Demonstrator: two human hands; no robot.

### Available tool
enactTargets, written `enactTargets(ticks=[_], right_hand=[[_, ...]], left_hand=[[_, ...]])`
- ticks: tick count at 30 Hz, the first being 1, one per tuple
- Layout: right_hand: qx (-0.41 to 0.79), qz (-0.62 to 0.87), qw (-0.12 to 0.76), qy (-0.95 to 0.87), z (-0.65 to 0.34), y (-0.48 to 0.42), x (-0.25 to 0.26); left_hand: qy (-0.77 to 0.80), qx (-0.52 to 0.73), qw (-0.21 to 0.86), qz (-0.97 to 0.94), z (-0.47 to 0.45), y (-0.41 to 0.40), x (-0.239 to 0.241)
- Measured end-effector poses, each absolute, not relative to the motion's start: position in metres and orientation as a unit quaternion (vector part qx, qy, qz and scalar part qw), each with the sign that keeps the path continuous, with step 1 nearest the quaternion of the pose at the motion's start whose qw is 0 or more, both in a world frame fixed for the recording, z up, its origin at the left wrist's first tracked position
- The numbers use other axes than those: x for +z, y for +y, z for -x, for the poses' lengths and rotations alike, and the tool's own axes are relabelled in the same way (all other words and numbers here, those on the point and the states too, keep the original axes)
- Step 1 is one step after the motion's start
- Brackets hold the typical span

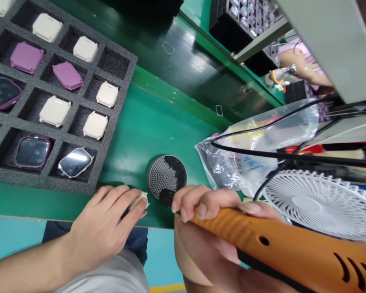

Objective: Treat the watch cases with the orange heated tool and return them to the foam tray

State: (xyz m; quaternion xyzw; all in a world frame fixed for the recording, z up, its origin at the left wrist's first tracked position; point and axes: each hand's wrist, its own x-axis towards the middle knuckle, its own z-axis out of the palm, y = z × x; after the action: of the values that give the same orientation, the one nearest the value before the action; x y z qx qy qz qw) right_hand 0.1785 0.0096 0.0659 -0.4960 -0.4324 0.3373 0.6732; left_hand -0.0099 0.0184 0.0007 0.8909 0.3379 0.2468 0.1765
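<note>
My left hand (106, 217) rests at the front edge of the green table, fingers closed around a small white watch case (142, 197) that they partly cover. My right hand (212, 203) grips an orange electric screwdriver (262, 236) with a black knurled nose. The nose is at the near rim of a round dish (151, 174); its bit tip cannot be made out. A perforated grid fills the dish, with tiny black pieces gathered at its right side. Left of the dish, a grey foam tray (116, 118) holds white and purple watch cases, some with dark glass faces.
A clear plastic bag (222, 162) lies right of the dish, with a black cable (250, 149) looping over it. Beyond stands a white fan (317, 199). Behind a raised green ledge runs a dark glossy surface (189, 61); another person's arm (305, 67) shows at upper right.
</note>
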Motion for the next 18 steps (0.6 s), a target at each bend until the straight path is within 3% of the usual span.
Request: enactTargets(ticks=[18], right_hand=[[0.317, 0.529, 0.664, -0.423, -0.1774, 0.0057, 0.0693]], left_hand=[[0.327, 0.237, 0.194, -0.894, 0.0132, 0.0139, -0.0045]])
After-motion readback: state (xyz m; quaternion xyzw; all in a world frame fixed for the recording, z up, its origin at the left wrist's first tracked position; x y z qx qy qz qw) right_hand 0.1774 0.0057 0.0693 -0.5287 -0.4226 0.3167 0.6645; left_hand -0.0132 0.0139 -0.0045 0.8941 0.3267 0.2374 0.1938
